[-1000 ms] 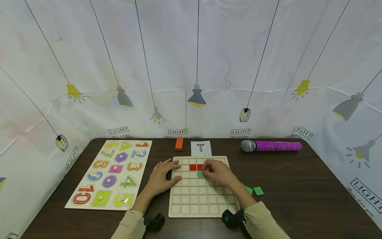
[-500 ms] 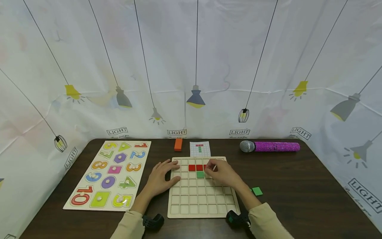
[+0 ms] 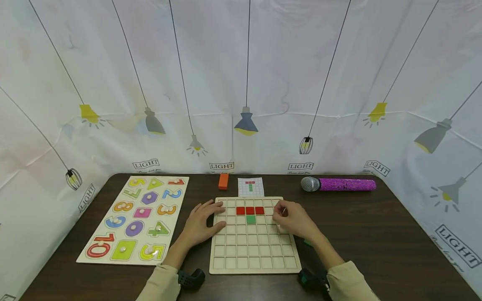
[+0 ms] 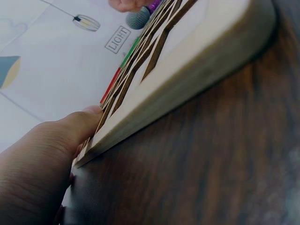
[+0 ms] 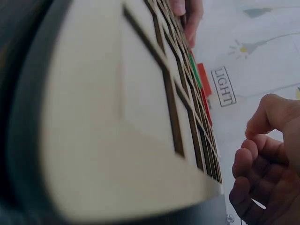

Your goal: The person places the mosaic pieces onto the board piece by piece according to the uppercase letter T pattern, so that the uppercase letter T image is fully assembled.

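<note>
A wooden grid board (image 3: 256,251) lies in front of me, with a row of 3 red square tiles (image 3: 250,210) in its upper part. One green tile (image 3: 250,219) sits directly below the middle red one. My left hand (image 3: 198,222) rests on the board's left edge, its thumb on top of the board in the left wrist view. Over the upper right edge hovers my right hand (image 3: 295,219), fingers loosely curled, thumb near the index finger. The right wrist view shows nothing between those fingers. A loose green tile (image 3: 308,242) lies on the table, mostly hidden by the right forearm.
A printed pattern card (image 3: 251,187) touches the board's far edge, with an orange block (image 3: 223,181) left of it. Further left lies a number puzzle board (image 3: 129,196). A purple microphone (image 3: 346,184) stretches along the back right of the dark table (image 3: 361,234).
My right hand has moved right, away from the tiles, uncovering the third red one. Its forearm now covers most of the loose green tiles. The left hand stays on the board.
</note>
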A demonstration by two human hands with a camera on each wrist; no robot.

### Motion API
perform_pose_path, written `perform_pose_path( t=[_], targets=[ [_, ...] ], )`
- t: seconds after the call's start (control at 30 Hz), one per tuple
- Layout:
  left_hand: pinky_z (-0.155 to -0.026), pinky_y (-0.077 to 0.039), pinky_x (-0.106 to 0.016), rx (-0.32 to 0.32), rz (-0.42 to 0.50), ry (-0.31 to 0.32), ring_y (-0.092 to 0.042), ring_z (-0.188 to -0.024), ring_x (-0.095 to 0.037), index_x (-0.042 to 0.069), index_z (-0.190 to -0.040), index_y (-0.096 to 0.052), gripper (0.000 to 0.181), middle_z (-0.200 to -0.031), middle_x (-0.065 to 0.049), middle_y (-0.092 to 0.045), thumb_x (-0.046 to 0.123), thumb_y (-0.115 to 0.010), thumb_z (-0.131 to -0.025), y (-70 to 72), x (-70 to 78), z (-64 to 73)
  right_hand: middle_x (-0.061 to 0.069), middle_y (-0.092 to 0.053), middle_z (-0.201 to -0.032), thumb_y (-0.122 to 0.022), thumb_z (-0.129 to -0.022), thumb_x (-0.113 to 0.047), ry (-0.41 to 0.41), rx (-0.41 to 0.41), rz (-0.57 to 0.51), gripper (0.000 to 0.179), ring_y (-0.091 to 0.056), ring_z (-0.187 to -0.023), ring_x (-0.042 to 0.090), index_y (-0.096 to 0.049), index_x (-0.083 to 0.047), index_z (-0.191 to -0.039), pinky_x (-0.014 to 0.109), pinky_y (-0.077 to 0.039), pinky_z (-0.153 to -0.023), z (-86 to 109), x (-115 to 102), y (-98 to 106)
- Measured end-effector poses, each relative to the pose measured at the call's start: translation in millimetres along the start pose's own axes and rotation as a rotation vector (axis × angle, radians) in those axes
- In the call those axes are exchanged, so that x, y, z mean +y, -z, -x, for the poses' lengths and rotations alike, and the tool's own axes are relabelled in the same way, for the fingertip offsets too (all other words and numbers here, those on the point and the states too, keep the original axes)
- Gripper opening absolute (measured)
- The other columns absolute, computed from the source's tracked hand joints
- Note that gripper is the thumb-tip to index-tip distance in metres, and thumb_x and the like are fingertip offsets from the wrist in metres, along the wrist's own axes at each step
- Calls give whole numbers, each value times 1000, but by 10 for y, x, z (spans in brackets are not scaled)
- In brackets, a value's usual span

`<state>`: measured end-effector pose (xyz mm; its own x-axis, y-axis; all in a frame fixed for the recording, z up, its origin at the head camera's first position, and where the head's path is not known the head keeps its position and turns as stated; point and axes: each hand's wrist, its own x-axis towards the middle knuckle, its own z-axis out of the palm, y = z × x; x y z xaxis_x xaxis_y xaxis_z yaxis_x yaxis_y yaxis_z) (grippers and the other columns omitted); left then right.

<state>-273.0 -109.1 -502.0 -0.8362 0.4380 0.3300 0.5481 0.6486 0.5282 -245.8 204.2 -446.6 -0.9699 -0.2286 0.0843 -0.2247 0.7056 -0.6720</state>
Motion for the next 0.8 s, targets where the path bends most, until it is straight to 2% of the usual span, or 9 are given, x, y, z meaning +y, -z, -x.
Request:
perform_pose_path(
  t=[0.1, 0.27, 0.43, 0.8],
  targets=[
    [-114, -20, -59, 3, 5, 1, -37, -138, -29, 19, -125, -62, 46, -140, 0, -53, 41, -66, -86, 5, 3, -3, -2, -55, -70, -60, -87, -15, -8, 10, 2, 5, -48, -60, 12, -59, -12, -83, 22, -40, -51, 17, 47, 19],
    [-112, -21, -60, 24, -3, -13, -39, -137, -30, 18, -124, -63, 45, -139, 0, -54, 41, -67, -85, -14, -6, 1, -3, -55, -71, -58, -90, -14, 37, -24, 23, 5, -47, -59, 10, -60, -13, -85, 22, -39, -51, 68, 114, 58],
    [-112, -21, -61, 28, 1, -19, -39, -137, -31, 18, -123, -63, 45, -139, -1, -54, 41, -67, -85, -15, -8, 4, -5, -55, -71, -60, -91, -19, 55, -20, 47, 4, -46, -60, 9, -61, -15, -88, 21, -39, -53, 146, 204, 145],
    [-113, -21, -61, 16, 7, -19, -38, -137, -31, 18, -125, -63, 46, -139, 0, -53, 43, -66, -85, -13, -16, -2, -5, -58, -78, -62, -91, -22, 34, -12, 106, 4, -47, -64, 9, -62, -18, -90, 22, -40, -56, 371, 371, 387]
  ],
)
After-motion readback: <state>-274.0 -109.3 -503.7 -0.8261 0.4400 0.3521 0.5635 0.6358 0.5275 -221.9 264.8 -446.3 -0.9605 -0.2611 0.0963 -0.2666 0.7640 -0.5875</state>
